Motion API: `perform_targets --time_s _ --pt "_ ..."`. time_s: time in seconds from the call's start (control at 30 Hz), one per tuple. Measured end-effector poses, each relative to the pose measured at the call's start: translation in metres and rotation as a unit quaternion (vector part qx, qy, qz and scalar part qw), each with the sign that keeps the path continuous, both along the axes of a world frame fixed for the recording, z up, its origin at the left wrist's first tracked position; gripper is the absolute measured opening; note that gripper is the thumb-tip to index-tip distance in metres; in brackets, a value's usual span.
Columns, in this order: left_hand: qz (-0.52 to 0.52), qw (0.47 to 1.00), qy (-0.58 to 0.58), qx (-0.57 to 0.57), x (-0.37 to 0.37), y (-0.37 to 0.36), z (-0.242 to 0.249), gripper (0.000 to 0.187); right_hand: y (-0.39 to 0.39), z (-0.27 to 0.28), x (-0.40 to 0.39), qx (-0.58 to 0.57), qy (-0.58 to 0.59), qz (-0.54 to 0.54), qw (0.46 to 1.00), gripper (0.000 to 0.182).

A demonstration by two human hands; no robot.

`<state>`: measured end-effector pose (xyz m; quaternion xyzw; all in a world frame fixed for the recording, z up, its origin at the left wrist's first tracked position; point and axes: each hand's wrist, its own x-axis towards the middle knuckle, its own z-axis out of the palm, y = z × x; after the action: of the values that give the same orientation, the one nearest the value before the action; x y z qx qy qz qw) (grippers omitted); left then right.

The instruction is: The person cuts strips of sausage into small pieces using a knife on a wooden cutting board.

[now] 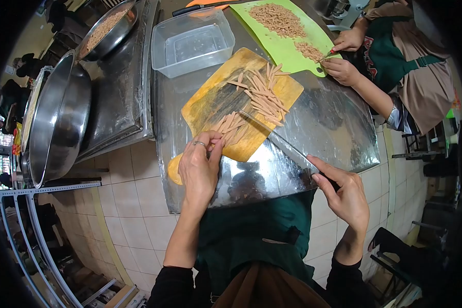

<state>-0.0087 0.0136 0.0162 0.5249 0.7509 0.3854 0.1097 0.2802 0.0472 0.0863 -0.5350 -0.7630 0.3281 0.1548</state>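
My right hand (346, 197) is wrapped round the handle of a long knife (287, 146). The blade reaches up and left across the wooden cutting board (203, 108), its tip among brown strips. My left hand (199, 161) rests at the board's near edge with bent fingers on a small bunch of brown strips (232, 126). Beyond the blade lies a larger heap of strips (266, 95) of the same brown food, whose exact kind I cannot make out. The board's rounded handle (174, 169) shows left of my left hand.
A clear plastic container (192, 43) stands behind the board. Beside it, a green cutting mat (262, 38) carries chopped brown bits (277, 20); a co-worker's hands (344, 69) work there with a knife. Large steel bowls (61, 118) sit at left. The metal table's front edge is near me.
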Motion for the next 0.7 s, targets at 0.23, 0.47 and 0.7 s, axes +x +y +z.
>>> perform_targets --time_s 0.23,0.47,0.7 --pt "-0.022 0.999 0.022 0.010 -0.003 0.003 0.000 0.043 0.002 -0.001 0.003 0.013 0.006 0.003 1.000 0.037" --pt "-0.098 0.993 0.068 0.019 -0.001 0.033 0.001 0.064 0.009 -0.002 -0.008 0.072 -0.032 0.027 0.997 0.033" --pt "-0.103 0.988 0.114 -0.004 -0.001 0.037 -0.009 0.055 0.017 0.009 -0.017 0.090 -0.101 0.012 0.991 0.032"
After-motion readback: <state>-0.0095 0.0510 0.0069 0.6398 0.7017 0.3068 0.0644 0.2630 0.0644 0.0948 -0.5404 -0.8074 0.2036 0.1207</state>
